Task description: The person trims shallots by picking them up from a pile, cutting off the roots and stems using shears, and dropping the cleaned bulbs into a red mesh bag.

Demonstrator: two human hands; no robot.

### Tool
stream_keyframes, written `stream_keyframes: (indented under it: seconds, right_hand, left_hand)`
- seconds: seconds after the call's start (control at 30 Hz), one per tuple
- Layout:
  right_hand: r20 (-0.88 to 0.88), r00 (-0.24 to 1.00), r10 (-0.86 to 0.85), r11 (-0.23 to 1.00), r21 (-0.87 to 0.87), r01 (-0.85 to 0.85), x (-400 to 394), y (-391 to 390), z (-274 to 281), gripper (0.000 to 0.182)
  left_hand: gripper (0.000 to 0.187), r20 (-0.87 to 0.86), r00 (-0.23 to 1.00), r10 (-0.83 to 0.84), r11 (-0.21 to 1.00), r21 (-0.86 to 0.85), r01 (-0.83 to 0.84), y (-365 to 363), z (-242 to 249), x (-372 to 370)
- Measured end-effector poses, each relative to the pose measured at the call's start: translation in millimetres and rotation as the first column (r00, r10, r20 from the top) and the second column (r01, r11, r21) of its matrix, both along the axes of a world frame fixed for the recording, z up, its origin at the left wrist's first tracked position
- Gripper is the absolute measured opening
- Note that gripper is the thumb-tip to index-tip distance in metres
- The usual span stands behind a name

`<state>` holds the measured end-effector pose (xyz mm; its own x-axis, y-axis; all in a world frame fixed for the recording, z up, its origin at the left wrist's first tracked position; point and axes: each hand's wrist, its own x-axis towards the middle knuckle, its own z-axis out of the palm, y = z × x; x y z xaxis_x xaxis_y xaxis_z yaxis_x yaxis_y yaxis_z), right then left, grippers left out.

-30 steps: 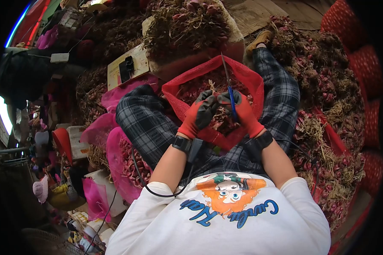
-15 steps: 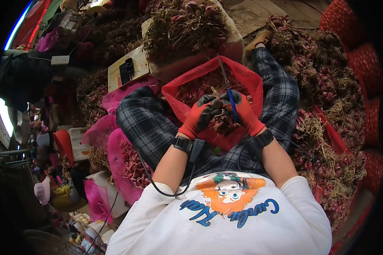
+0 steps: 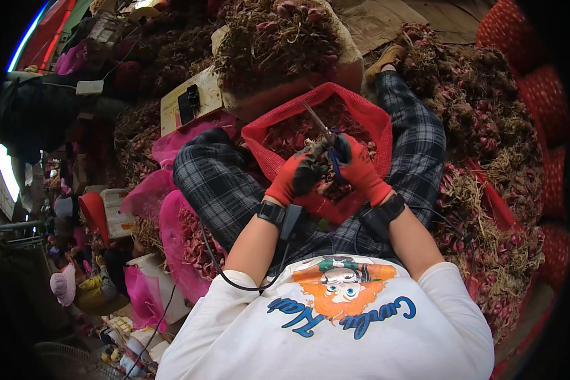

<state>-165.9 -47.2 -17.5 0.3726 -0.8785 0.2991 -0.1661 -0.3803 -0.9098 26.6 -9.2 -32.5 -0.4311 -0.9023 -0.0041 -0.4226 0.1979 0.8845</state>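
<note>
Between my knees a red mesh bag stands open, with shallots inside. Over its near part, my right hand, in a red and black glove, is closed on blue-handled scissors, whose blades point up and left. My left hand, gloved the same way, is closed beside them around a small bunch of shallots, mostly hidden by the fingers. The two hands nearly touch at the scissors.
A box heaped with dried shallots stands beyond the bag. A black object lies on a pale board. More shallots spread at the right beside red sacks. Pink mesh lies at left. A person in a pink hat is far left.
The scissors have turned, their blades now tilting left and lower. My right hand has rotated with them, and my left hand has shifted slightly around the bunch.
</note>
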Motion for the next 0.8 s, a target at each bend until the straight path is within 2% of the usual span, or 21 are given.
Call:
stream_keyframes:
  seconds: [0.07,0.17,0.2,0.23,0.27,0.3,0.37,0.4,0.47,0.5,0.57,0.6,0.63,0.67,0.73,0.77,0.8]
  right_hand:
    - [-0.066,0.997,-0.051,0.992,-0.122,0.043,2.5,-0.2,-0.1,0.033]
    - [-0.086,0.994,-0.060,0.997,-0.047,0.057,4.3,3.3,1.3,0.033]
    - [-0.054,0.998,-0.032,0.999,0.038,0.035,3.0,5.1,3.0,0.033]
    - [-0.020,1.000,-0.007,0.993,0.121,0.009,0.7,6.9,6.0,0.033]
    - [0.017,1.000,0.017,0.979,0.204,-0.020,-1.3,8.1,7.0,0.033]
    - [-0.007,1.000,-0.029,0.974,0.225,0.030,-2.9,7.6,4.6,0.033]
    - [-0.061,0.991,-0.118,0.957,0.261,0.130,-6.6,5.3,0.6,0.034]
    - [-0.012,0.993,-0.118,0.917,0.383,0.114,-9.3,4.5,0.9,0.034]
    - [0.081,0.987,-0.139,0.794,0.604,0.062,-13.7,2.5,8.0,0.033]
    - [0.149,0.979,-0.141,0.832,0.554,0.036,-12.0,1.1,3.6,0.033]
    - [0.284,0.950,-0.131,0.897,0.443,-0.009,-3.7,-0.7,-15.8,0.032]
    - [0.293,0.939,-0.178,0.900,0.435,0.035,1.3,1.0,-24.6,0.032]
    - [0.302,0.926,-0.225,0.901,0.427,0.079,8.1,3.4,-25.6,0.032]
    - [0.312,0.911,-0.271,0.899,0.420,0.124,11.9,5.4,-26.2,0.031]
    - [0.182,0.968,-0.171,0.918,0.386,0.090,3.0,6.1,-6.0,0.032]
    - [0.113,0.986,-0.120,0.926,0.370,0.070,0.0,5.6,4.5,0.033]
    - [0.075,0.992,-0.104,0.936,0.345,0.072,-0.4,4.6,2.4,0.033]
  left_hand:
    - [0.025,-0.158,0.981,0.109,0.972,0.225,-0.072,-0.1,-11.1,3.4]
    - [0.026,-0.303,0.912,0.277,0.912,0.383,-0.150,-0.2,-14.5,-2.0]
    - [0.027,-0.421,0.828,0.371,0.863,0.486,-0.140,-0.8,-12.9,-3.8]
    - [0.027,-0.516,0.716,0.471,0.808,0.577,-0.116,-2.0,-6.4,-7.2]
    - [0.027,-0.614,0.493,0.616,0.706,0.708,0.000,-2.9,1.2,-9.9]
    - [0.027,-0.622,0.238,0.746,0.602,0.783,0.156,-3.5,7.0,-11.4]
    - [0.027,-0.643,0.193,0.741,0.612,0.765,0.199,-7.5,9.6,-10.1]
    - [0.027,-0.654,0.173,0.737,0.618,0.755,0.221,-9.1,10.3,-9.5]
    - [0.028,-0.673,0.236,0.701,0.647,0.739,0.188,-6.6,9.6,-9.6]
    - [0.029,-0.681,0.268,0.682,0.661,0.730,0.172,-6.0,8.6,-9.7]
    - [0.030,-0.665,0.230,0.710,0.628,0.746,0.219,-6.3,-7.0,-8.4]
    - [0.031,-0.656,0.211,0.724,0.612,0.753,0.242,-6.3,-15.5,-6.9]
    - [0.027,-0.469,-0.026,0.883,0.426,0.776,0.465,-8.0,-13.3,-7.2]
    - [0.023,-0.183,-0.192,0.964,0.265,0.677,0.686,-10.4,-10.2,-7.6]
    - [0.018,0.062,-0.234,0.970,0.196,0.362,0.911,-10.6,-8.1,-9.6]
    - [0.017,-0.033,-0.221,0.975,0.222,0.239,0.945,-8.2,-10.1,-11.4]
    - [0.017,-0.172,-0.214,0.962,0.253,0.256,0.933,-7.9,-13.7,-10.6]
